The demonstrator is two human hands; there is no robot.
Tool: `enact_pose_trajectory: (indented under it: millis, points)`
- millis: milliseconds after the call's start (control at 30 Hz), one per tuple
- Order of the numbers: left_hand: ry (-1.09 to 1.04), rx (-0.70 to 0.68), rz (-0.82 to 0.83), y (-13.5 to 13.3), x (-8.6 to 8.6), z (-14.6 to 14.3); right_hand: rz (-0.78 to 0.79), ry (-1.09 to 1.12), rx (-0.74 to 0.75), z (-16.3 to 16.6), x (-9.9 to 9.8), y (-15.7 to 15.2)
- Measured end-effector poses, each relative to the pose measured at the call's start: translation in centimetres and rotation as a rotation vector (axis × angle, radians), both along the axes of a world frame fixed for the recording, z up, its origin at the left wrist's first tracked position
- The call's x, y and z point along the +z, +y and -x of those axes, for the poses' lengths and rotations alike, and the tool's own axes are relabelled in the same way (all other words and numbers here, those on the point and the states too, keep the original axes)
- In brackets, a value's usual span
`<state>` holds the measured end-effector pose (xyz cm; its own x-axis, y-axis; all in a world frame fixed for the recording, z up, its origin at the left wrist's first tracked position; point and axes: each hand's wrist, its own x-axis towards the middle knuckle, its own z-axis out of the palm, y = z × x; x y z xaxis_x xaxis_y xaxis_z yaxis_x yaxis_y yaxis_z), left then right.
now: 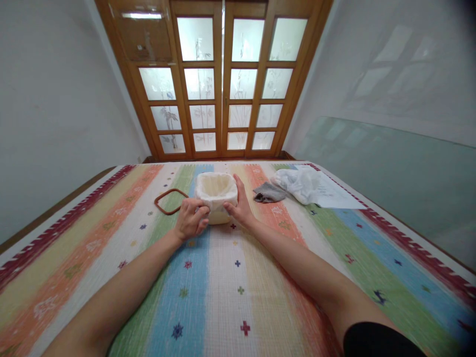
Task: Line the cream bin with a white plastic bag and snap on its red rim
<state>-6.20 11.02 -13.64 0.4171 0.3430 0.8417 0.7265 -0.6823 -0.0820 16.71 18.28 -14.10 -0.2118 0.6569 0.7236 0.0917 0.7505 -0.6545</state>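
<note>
A small cream-coloured bin (218, 218) stands upright on the striped tablecloth in front of me. A thin white plastic bag (210, 201) lines it and is folded over its rim. My left hand (191, 218) is at the near left corner, its fingers curled and pinching the bag's edge. On the right side my right hand (241, 203) holds the bin, thumb on the near face and fingers along the side. Just left of the bin, a brown rounded-square ring (158, 203) lies flat on the cloth.
A grey cloth (269, 193) and a crumpled white plastic bundle (297, 183) lie to the right, beside a white sheet of paper (334, 193). The striped tablecloth (223, 297) covers the table. Wooden doors with frosted panes (201, 84) stand beyond its far edge.
</note>
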Motion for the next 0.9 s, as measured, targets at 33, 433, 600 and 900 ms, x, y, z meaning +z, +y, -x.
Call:
enact_pose_trajectory:
  millis: [33,433,600,900]
  points:
    - [-0.023,-0.016,0.017,-0.2,0.3,-0.2,0.01,0.02,0.011,0.0,-0.1,0.0]
    - [-0.256,-0.09,0.426,2.0,10.4,-0.6,-0.056,-0.009,0.002,-0.8,4.9,1.3]
    - [-0.331,-0.21,0.707,5.3,10.3,-0.7,0.05,-0.092,0.167,-0.5,7.4,2.7]
    - [-0.925,-0.281,0.837,8.8,5.6,-2.4,0.309,0.084,0.208,0.4,6.1,4.2]
